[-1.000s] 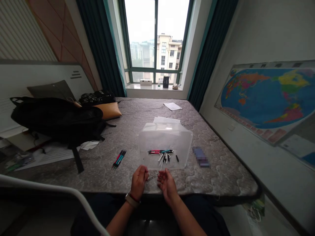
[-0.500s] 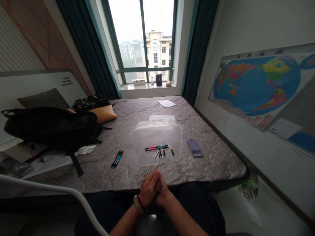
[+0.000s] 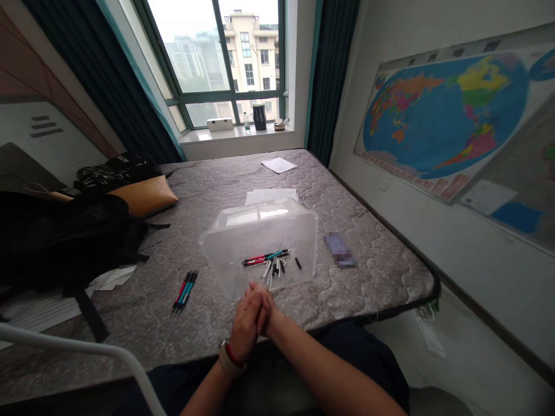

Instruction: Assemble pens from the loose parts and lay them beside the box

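My left hand (image 3: pixel 245 319), with a watch and a red band at its wrist, is clasped together with my right hand (image 3: pixel 269 316) at the bed's near edge. The fingers of both are closed around each other, and whatever may lie between them is hidden. Just beyond the fingertips, a clear plastic box (image 3: pixel 281 231) lies on its side, its open face towards me. Inside it are red and teal pens (image 3: pixel 265 257), several white and black pen parts (image 3: pixel 274 267) and a black cap (image 3: pixel 298 263). Left of the box, several red, teal and black pens (image 3: pixel 185 292) lie side by side.
The quilted mattress (image 3: pixel 347 297) carries everything. A blurred purple item (image 3: pixel 340 250) lies right of the box, and paper sheets (image 3: pixel 278 165) lie behind it. A black backpack (image 3: pixel 65 242) and a tan pouch (image 3: pixel 150 195) are at left. A white tube (image 3: pixel 87 349) crosses the lower left.
The view has shifted, so the scene sits further left and slightly higher. My clasped hands appear a little closer to the box's front. The pens and parts lie as before.
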The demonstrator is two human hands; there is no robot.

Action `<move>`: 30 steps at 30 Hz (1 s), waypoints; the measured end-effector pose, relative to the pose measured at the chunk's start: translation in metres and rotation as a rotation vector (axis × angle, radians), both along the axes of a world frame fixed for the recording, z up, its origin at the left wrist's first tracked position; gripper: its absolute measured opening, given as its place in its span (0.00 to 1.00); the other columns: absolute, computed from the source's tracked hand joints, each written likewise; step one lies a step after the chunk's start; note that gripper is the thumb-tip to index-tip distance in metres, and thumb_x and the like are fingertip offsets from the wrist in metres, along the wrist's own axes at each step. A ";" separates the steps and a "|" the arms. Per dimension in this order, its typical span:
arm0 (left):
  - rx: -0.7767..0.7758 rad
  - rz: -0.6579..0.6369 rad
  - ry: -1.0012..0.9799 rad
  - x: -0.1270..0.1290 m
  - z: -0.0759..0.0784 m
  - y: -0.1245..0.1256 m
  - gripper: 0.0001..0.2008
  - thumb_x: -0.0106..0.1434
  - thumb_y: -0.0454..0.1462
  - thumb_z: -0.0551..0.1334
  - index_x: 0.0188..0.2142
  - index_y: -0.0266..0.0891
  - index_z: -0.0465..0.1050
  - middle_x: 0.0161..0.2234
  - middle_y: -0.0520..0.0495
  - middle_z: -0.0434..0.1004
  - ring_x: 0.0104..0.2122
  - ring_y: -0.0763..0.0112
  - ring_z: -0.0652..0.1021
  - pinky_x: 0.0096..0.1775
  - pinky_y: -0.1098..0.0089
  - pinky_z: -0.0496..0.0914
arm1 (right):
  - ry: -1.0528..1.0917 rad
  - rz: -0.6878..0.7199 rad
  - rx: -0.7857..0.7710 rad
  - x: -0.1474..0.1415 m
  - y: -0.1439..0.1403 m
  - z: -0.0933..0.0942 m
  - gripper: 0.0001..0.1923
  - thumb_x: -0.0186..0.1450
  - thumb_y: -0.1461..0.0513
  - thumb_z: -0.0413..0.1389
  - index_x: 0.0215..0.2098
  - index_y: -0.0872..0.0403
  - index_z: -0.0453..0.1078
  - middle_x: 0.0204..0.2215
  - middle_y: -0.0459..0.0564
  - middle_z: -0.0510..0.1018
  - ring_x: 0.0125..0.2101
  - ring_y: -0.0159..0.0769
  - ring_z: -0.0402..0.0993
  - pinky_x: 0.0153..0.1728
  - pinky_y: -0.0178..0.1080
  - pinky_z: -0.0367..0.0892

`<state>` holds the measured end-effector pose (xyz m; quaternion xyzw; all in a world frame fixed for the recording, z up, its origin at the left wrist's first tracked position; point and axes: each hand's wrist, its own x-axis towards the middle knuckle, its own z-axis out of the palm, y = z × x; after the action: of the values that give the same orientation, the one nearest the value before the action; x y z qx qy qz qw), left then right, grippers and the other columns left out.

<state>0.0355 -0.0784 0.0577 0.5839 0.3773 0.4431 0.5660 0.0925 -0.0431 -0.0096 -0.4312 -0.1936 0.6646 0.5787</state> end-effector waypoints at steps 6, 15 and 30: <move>-0.129 0.009 -0.166 -0.005 -0.008 0.057 0.17 0.67 0.49 0.54 0.29 0.40 0.66 0.11 0.58 0.56 0.16 0.74 0.65 0.25 0.72 0.63 | -0.377 -0.006 0.199 0.039 0.021 0.013 0.25 0.64 0.45 0.50 0.19 0.54 0.63 0.13 0.42 0.66 0.15 0.28 0.62 0.20 0.31 0.59; -0.262 0.021 -0.177 -0.040 -0.034 0.068 0.15 0.67 0.48 0.55 0.33 0.38 0.66 0.14 0.58 0.60 0.18 0.76 0.64 0.23 0.75 0.59 | -1.259 -0.270 0.050 0.118 0.054 -0.010 0.15 0.62 0.64 0.53 0.46 0.58 0.73 0.44 0.56 0.73 0.48 0.40 0.69 0.54 0.38 0.61; -0.251 0.094 -0.015 -0.042 -0.048 0.077 0.20 0.65 0.52 0.55 0.33 0.37 0.68 0.15 0.57 0.64 0.17 0.78 0.62 0.22 0.76 0.57 | -1.555 -0.034 -0.003 0.133 0.066 -0.024 0.18 0.63 0.68 0.52 0.51 0.58 0.72 0.48 0.58 0.77 0.50 0.41 0.72 0.53 0.35 0.61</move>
<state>-0.0064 -0.0014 0.0099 0.4867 0.4526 0.4229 0.6159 0.2259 0.0224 -0.0335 -0.7772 -0.5362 0.1626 0.2863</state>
